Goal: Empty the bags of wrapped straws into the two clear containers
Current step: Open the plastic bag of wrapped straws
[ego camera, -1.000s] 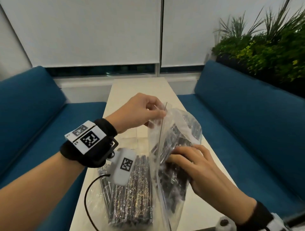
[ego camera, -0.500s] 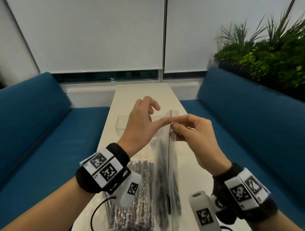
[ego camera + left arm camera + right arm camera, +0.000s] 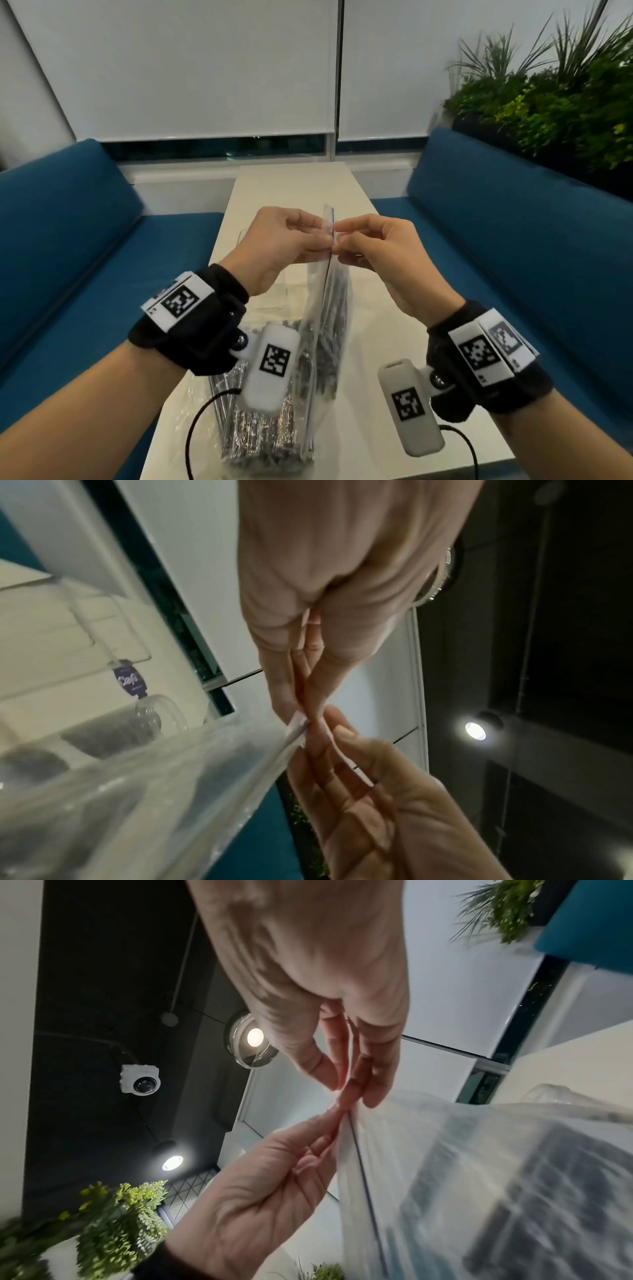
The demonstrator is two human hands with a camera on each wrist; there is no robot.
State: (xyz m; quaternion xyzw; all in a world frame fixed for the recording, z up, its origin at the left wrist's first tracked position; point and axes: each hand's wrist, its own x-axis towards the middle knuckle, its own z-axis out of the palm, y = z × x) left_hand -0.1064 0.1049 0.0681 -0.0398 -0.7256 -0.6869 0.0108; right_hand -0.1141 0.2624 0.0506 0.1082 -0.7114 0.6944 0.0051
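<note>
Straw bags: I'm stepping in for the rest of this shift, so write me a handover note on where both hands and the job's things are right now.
Left hand: pinches one side of the upright bag at its top edge.
Right hand: pinches the opposite side of the same edge.
The upright bag stands on the table, still full of wrapped straws; whether its top is open cannot be told.
A second full bag lies flat beside it, under the left wrist.
One clear container shows behind the left hand; the other is not visible.
Done: nothing emptied.
Left: open and empty both bags.

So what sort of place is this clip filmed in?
Probably a café or office lounge booth: a narrow white table sits between two blue cushioned benches, with a planter of greenery behind one and lowered roller blinds at the far end.
</note>
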